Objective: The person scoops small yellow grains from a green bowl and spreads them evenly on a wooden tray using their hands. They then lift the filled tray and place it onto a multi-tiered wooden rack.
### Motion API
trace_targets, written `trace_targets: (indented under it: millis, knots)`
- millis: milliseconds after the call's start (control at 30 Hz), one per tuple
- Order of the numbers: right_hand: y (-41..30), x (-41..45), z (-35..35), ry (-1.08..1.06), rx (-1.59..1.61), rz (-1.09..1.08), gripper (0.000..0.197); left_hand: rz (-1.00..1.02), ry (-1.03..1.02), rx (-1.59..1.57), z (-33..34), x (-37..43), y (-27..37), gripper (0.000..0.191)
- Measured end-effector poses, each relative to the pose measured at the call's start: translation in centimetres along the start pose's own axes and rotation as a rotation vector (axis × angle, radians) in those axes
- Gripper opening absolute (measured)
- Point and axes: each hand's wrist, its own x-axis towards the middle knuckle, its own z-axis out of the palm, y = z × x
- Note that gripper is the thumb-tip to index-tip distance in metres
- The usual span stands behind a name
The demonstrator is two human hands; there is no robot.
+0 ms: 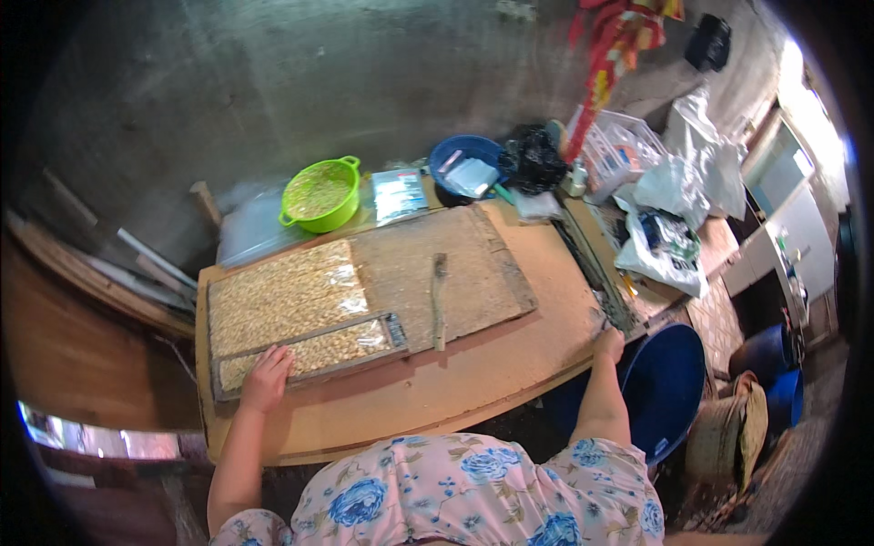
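Note:
My left hand (pixel 265 379) lies on the near edge of a narrow wooden frame (pixel 307 379) and the small pale pieces (pixel 321 349) inside it. Behind the frame, a broad flat layer of pale pieces (pixel 287 290), with shiny film at its right end, covers the left part of a wooden board (pixel 403 249). A narrow wooden stick (pixel 439 300) lies across the board's near side. At the table's right corner, my right hand (pixel 610 343) is closed around something small and thin, too unclear to name.
A green basin (pixel 319 198) with pale contents stands behind the board, beside plastic packets (pixel 399 194) and a blue basin (pixel 468 167). A black plastic bag (pixel 536 160), a white crate (pixel 614 153) and white sacks (pixel 666 252) are at the right. A large blue tub (pixel 666 392) stands below the table's right end.

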Motion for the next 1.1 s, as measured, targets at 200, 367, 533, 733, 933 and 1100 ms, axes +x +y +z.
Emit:
trace_targets:
  millis: [200, 367, 533, 733, 933, 1100]
  knots:
    - [1.2, 2.3, -0.7, 0.061, 0.026, 0.053, 0.021, 0.064, 0.058, 0.016, -0.7, 0.0, -0.7, 0.025]
    - [-7.9, -1.7, -2.5, -0.097, 0.850, -0.146, 0.021, 0.091, 0.142, -0.044, -1.1, -0.1, -0.9, 0.022]
    - [-22.4, -18.7, -6.4, -0.707, 0.993, -0.595, 0.028, 0.077, 0.180, -0.053, -0.5, -1.1, -1.9, 0.022]
    - [-30.1, -38.7, -5.1, -0.748, 0.514, -1.461, 0.030, 0.059, 0.229, -0.028, -0.2, -1.8, -2.3, 0.020]
    - [-30.9, -43.6, -5.0, -0.576, 0.358, -1.733, 0.025, 0.054, 0.247, -0.050, 0.4, -2.0, -2.6, 0.019]
    - [-30.5, -43.7, -4.2, -0.524, 0.286, -1.731, 0.026, 0.051, 0.255, -0.072, 0.6, -2.2, -2.8, 0.018]
